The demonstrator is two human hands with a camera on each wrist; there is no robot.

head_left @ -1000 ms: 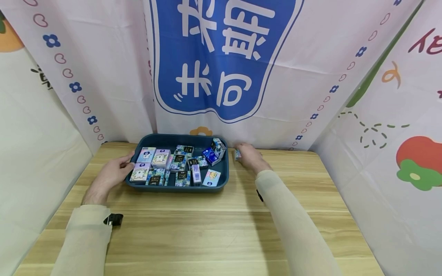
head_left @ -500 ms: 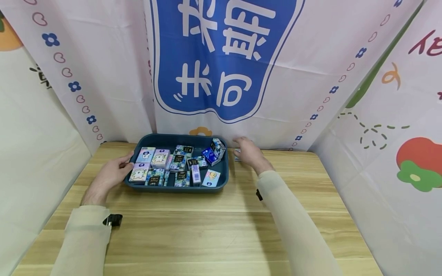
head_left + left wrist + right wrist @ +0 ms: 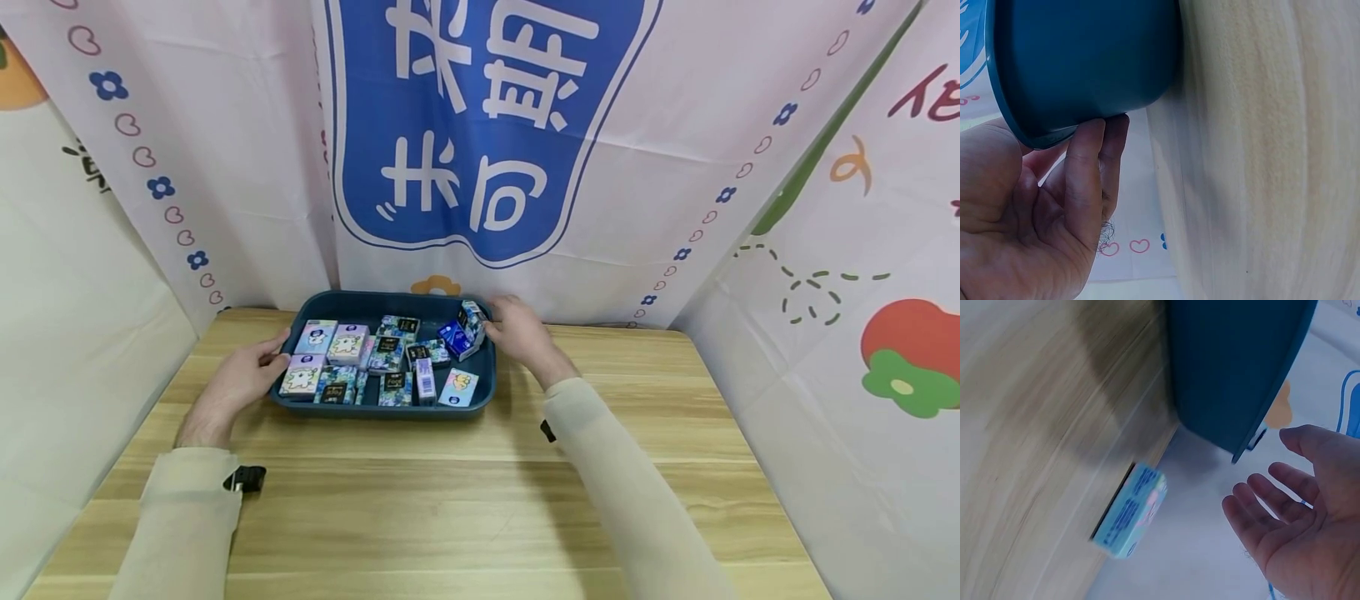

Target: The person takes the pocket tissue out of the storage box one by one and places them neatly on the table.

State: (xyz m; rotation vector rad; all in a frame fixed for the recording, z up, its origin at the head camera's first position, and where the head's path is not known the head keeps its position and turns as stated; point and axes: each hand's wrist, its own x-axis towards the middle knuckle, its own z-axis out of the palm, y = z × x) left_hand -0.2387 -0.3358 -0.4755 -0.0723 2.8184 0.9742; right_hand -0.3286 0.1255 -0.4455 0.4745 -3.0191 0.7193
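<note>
A dark teal tray (image 3: pixel 480 400) holds several small packs of tissues, some flowered blue and others pastel (image 3: pixel 303 375). At its left end my left hand (image 3: pixel 243 375) grips the rim, and the left wrist view shows fingers (image 3: pixel 1085 169) against the outer wall. My right hand (image 3: pixel 521 337) is by the tray's right end, fingers apart with nothing in them, as the right wrist view shows. Below that hand, a light blue tissue pack (image 3: pixel 1132 512) lies on the table outside the tray; the hand hides it in the head view.
The wooden table (image 3: pixel 420 500) meets a printed white cloth (image 3: pixel 615 208) right behind the tray. Cloth walls also stand at the left and right. A blue tissue pack (image 3: pixel 453 340) and a flowered one (image 3: pixel 472 321) lean near the tray's right rim.
My right hand has come off the light blue pack, risen, and moved left toward the tray's right rim. The left hand and the tray have barely shifted.
</note>
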